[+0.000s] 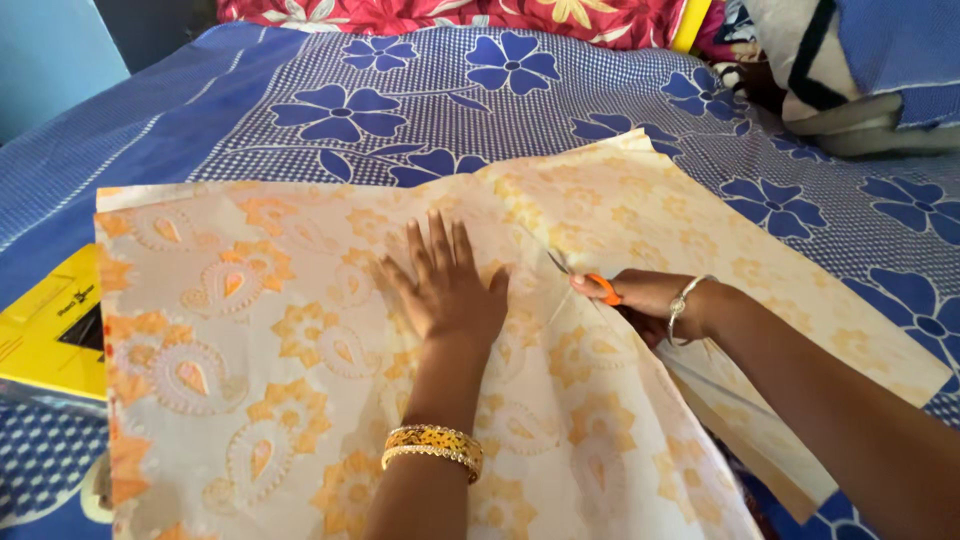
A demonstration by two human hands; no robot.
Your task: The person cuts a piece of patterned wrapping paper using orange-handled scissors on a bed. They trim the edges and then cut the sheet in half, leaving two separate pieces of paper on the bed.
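A cream fabric [250,350] with orange paisley and flower patterns lies spread over a blue floral bedsheet [420,100]. My left hand [447,285] presses flat on the fabric, fingers spread, gold bangles on the wrist. My right hand [650,300], wearing a silver bracelet, grips orange-handled scissors [590,282]. Their blades point up and to the left along a cut line in the fabric, just right of my left hand. The piece to the right of the cut [690,230] lies flat toward the bed's right side.
A yellow package [50,325] lies under the fabric's left edge. A red floral pillow [450,15] sits at the back. Folded blankets and cushions [850,70] are piled at the back right. A light blue wall [50,55] stands at the far left.
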